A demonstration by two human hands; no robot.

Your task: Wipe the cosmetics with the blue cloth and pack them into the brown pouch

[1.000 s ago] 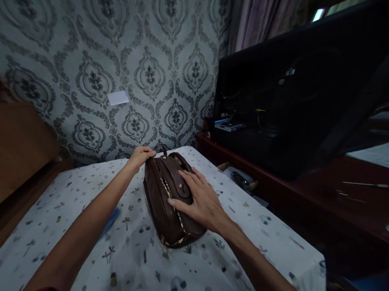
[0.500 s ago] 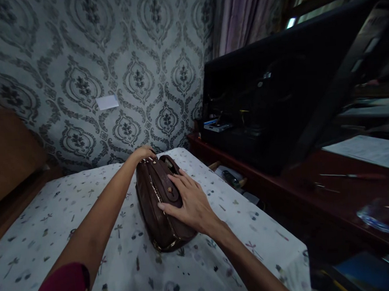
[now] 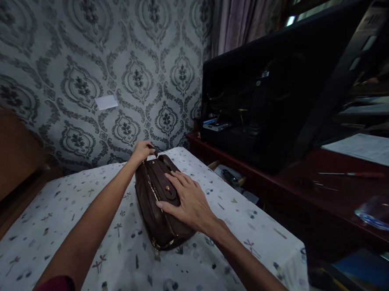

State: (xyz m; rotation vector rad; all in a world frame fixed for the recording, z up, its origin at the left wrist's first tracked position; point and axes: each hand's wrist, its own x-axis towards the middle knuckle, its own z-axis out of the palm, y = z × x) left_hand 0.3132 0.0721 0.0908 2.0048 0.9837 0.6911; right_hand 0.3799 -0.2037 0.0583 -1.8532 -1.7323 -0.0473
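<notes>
A dark brown leather handbag [image 3: 154, 214] lies on the white patterned sheet, its gold zipper running lengthwise along the top. A tab with a gold stud crosses its upper face. My left hand [image 3: 142, 151] is at the bag's far end, fingers closed on a short dark strap [image 3: 153, 151] that rises there. Across the near right part of the bag rests my right hand [image 3: 191, 202], thumb apart from the fingers, which are stretched out over the leather. The bag's right side is partly hidden beneath it.
Beside the sheet-covered surface [image 3: 98, 239] on the right stands a dark red desk [image 3: 303, 191] bearing a large black television [image 3: 276, 87], papers [image 3: 369, 150] and a red-handled screwdriver [image 3: 364, 174]. A part-open drawer [image 3: 229, 174] shows below. Patterned wallpaper closes the back; a brown box-like piece [image 3: 10, 152] is at left.
My left hand has risen slightly with the strap, which now stands a little higher above the bag's far end. My right hand stays spread on the bag.
</notes>
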